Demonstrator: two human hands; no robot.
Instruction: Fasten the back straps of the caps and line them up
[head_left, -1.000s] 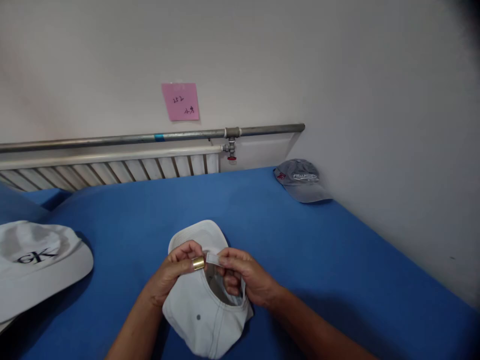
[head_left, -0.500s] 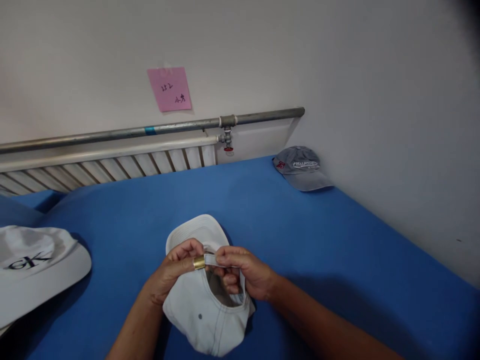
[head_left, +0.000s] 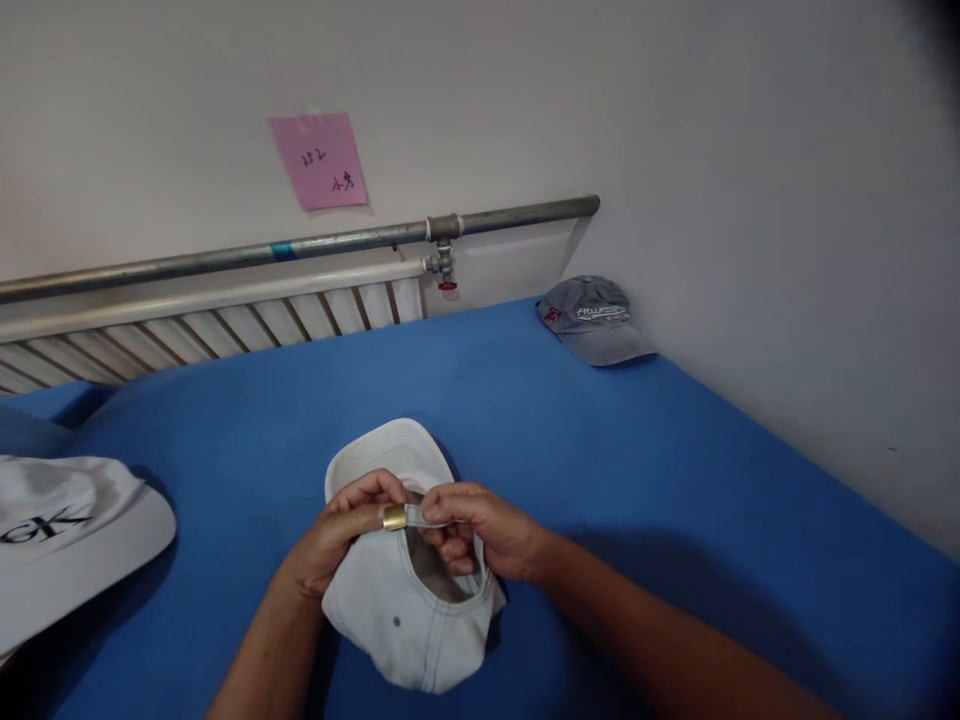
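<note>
My left hand [head_left: 330, 535] pinches the gold-toned buckle [head_left: 394, 517], my right hand [head_left: 491, 530] the strap [head_left: 415, 516]; white baseball cap [head_left: 375, 590] between them, over blue surface [head_left: 300, 410]. Looks like strap-at-buckle work; next move needs buckle steady, strap straight.

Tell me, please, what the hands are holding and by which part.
The middle cap, by its strap: the left hand holds it at the gold buckle, the right hand pinches it just beside.

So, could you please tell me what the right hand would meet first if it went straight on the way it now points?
Beyond the strap it pinches, the right hand would probably meet the gold buckle first, though depth is unclear.
</note>
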